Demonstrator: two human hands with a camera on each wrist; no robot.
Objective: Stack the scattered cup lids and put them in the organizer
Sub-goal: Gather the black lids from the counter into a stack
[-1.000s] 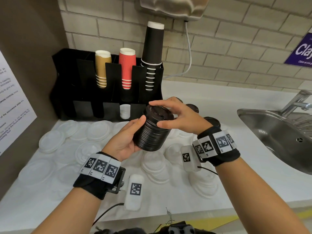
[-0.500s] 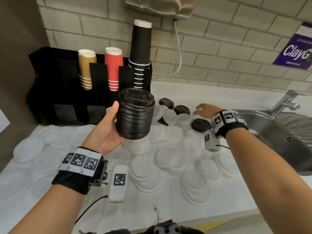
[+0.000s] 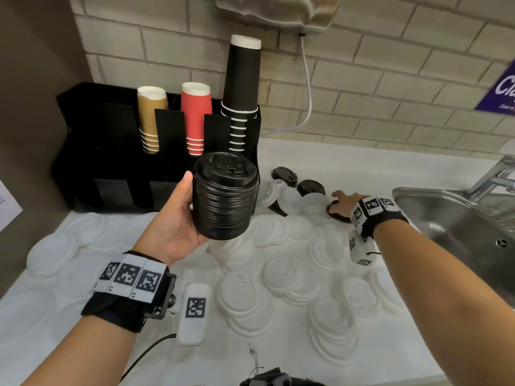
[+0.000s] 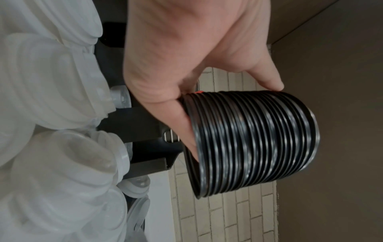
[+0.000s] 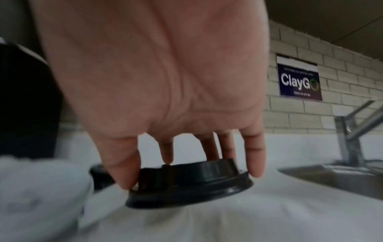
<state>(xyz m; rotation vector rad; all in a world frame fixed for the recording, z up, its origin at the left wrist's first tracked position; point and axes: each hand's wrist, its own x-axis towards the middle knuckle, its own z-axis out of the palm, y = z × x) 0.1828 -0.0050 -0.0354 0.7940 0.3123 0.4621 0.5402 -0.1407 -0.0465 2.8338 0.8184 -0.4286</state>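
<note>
My left hand (image 3: 178, 218) grips a tall stack of black cup lids (image 3: 225, 196) from the side and holds it up in front of the black organizer (image 3: 111, 168). The left wrist view shows the thumb and fingers wrapped round the stack (image 4: 254, 140). My right hand (image 3: 345, 203) reaches to the right, down on a single black lid (image 3: 335, 214) lying on the white counter. In the right wrist view the thumb and fingers close round the rim of that lid (image 5: 190, 185). Two more black lids (image 3: 284, 175) lie nearby among white ones.
Many white lids (image 3: 281, 277) cover the counter (image 3: 362, 165), some in low piles. The organizer holds gold cups (image 3: 152, 118), red cups (image 3: 196, 118) and a tall black cup stack (image 3: 242, 87). A steel sink (image 3: 459, 218) and tap (image 3: 498, 174) stand at the right.
My right hand left the top of the stack and moved right and down onto a single black lid on the counter. The left hand keeps holding the stack up.
</note>
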